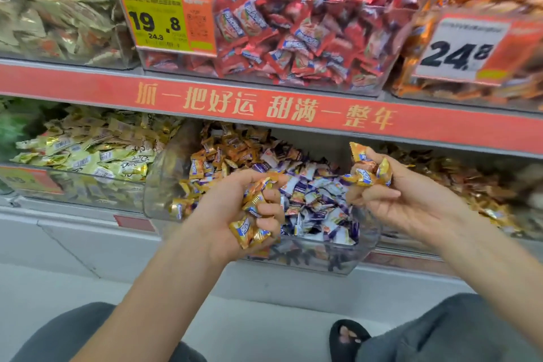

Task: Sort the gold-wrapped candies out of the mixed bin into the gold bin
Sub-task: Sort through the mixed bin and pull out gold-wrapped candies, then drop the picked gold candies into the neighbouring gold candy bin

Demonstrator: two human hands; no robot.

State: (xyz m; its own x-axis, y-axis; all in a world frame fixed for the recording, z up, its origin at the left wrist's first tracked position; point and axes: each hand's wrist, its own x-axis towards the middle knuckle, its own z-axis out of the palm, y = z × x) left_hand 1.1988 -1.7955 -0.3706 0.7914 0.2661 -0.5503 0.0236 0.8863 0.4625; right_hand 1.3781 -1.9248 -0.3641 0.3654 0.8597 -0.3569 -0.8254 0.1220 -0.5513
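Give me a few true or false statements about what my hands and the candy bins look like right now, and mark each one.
1. Both hands hold gold-wrapped candies. True: the left hand grips a bunch, the right hand a few.
2. The mixed bin holds only gold candies. False: many white-and-purple candies lie in it too.
3. The bin above the mixed bin holds red-wrapped candies. True.
4. The yellow price tag reads 24.8. False: it reads 19.8.
5. The right hand is empty and flat. False: it is closed on candies.

Mixed bin [164, 185] below shelf strip [264, 103]
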